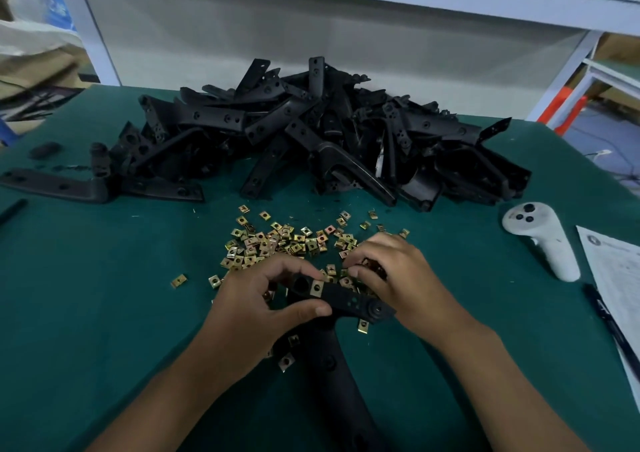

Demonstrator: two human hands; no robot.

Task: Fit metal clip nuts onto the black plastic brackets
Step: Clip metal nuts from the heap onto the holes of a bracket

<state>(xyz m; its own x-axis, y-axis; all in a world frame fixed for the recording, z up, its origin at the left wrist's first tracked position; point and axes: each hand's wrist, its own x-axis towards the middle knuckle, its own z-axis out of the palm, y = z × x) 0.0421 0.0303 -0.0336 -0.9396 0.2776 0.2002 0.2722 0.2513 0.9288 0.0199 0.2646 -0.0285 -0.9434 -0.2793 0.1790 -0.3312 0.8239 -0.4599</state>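
Low in the middle of the frame, the left hand (pixel 263 299) grips a black plastic bracket (pixel 349 301), thumb curled under its near edge and fingers hooked over the far edge. One brass-coloured clip nut (pixel 317 287) sits on the bracket's flat arm just beside those fingers; the bracket's long leg runs down toward the bottom of the frame.

The right hand (pixel 394 278), right of centre, has its fingers curled down into the loose clip nuts (pixel 284 240), and appears to pinch one or more of them (the fingertips hide exactly what).

These nuts are scattered over the green table (pixel 104 313) in the middle of the frame. Behind them, across the upper middle, lies a big heap of brackets (pixel 329 133). At the right edge rest a white handheld controller (pixel 543 240), a printed sheet (pixel 616 271) and a dark pen (pixel 609 320).
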